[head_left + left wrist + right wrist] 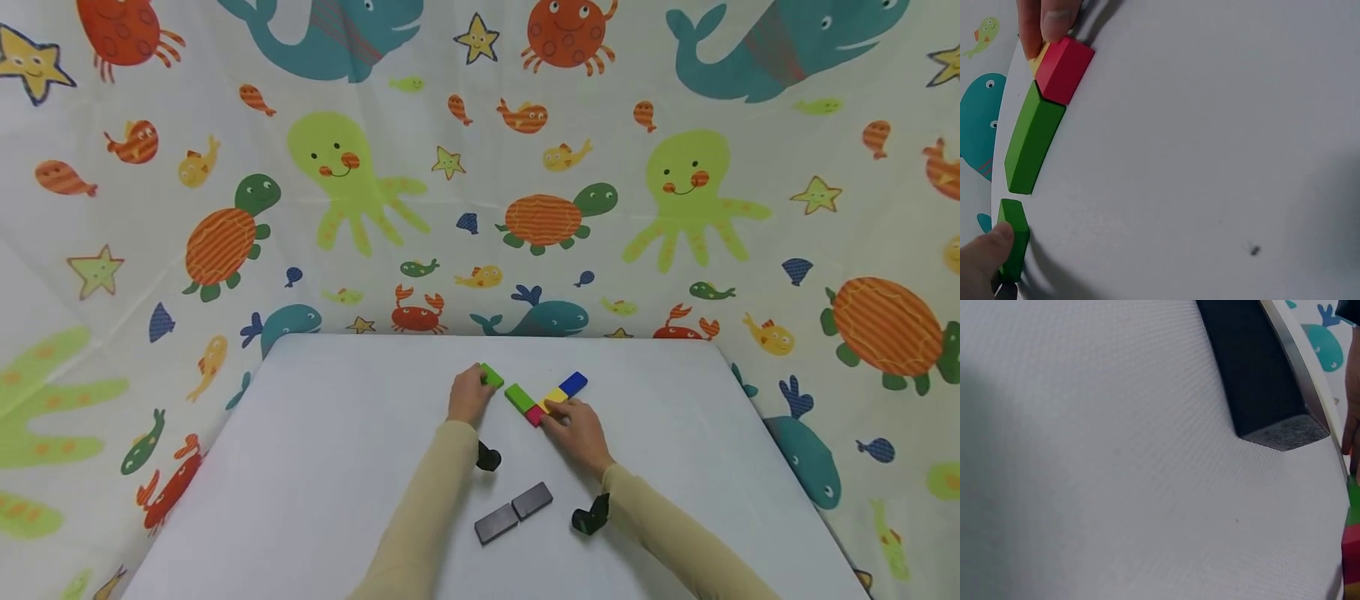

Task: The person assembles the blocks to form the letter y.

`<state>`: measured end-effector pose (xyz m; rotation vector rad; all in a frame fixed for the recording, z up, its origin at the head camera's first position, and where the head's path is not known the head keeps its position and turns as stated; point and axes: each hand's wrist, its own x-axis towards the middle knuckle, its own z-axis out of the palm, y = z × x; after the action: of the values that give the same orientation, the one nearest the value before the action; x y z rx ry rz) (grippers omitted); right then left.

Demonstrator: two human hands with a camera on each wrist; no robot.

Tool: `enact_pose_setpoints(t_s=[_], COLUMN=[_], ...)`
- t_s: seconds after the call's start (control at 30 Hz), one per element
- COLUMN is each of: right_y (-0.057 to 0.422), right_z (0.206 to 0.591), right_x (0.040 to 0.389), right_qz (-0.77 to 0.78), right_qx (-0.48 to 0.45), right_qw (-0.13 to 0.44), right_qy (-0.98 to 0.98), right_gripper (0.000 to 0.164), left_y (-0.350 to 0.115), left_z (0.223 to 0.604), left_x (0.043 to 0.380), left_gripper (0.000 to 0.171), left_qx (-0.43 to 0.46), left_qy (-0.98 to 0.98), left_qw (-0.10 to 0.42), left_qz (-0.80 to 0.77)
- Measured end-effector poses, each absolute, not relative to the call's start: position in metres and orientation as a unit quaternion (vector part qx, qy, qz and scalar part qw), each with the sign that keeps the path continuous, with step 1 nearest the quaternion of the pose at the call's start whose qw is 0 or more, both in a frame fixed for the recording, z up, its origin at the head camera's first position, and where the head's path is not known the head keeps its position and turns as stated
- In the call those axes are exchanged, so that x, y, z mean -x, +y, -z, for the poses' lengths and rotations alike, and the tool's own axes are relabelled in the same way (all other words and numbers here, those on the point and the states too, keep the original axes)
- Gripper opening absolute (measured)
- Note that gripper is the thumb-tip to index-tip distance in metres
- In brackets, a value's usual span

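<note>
On the white table [300, 467] the step in hand looks like butting blocks end to end, so short, level slides should serve better than lifts. The right hand [581, 431] pinches the yellow block [553, 399] beside the red block [535, 415]; a light, steady hold there should guard the corner from being knocked askew. The left hand [468, 396] grips the outer green block [492, 376], a narrow gap short of the inner green block [520, 398]; a straight push along their shared line would close it most cleanly. The table's near edge is cut off, the left hand shows only partly in its wrist view, and a grey block [1260, 381] runs out of the right wrist view. Fingers cover part of the yellow block, so how squarely it meets the red block is hard to tell.
</note>
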<state>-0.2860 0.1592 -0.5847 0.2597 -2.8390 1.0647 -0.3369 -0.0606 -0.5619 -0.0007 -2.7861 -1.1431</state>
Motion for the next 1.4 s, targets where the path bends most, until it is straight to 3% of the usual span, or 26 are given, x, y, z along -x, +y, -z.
enact_pose_setpoints(t_s=[0.8, 1.07, 1.4], right_y=[0.158, 0.161, 0.160], right_z=[0.584, 0.587, 0.585], right_x=[0.285, 0.283, 0.283], right_qz=[-0.360, -0.358, -0.362], right_qx=[-0.099, -0.092, -0.097], right_qw=[0.055, 0.055, 0.056], right_qy=[-0.926, -0.928, -0.925], right_gripper=[0.036, 0.035, 0.035], left_y=[-0.052, -0.047, -0.047], left_z=[0.558, 0.556, 0.554], left_x=[0.335, 0.330, 0.331], left_gripper=[0.022, 0.009, 0.007], left_qx=[0.012, 0.036, 0.039], left_qy=[-0.925, -0.931, -0.935], left_qw=[0.035, 0.048, 0.048], left_qz=[0.378, 0.361, 0.350])
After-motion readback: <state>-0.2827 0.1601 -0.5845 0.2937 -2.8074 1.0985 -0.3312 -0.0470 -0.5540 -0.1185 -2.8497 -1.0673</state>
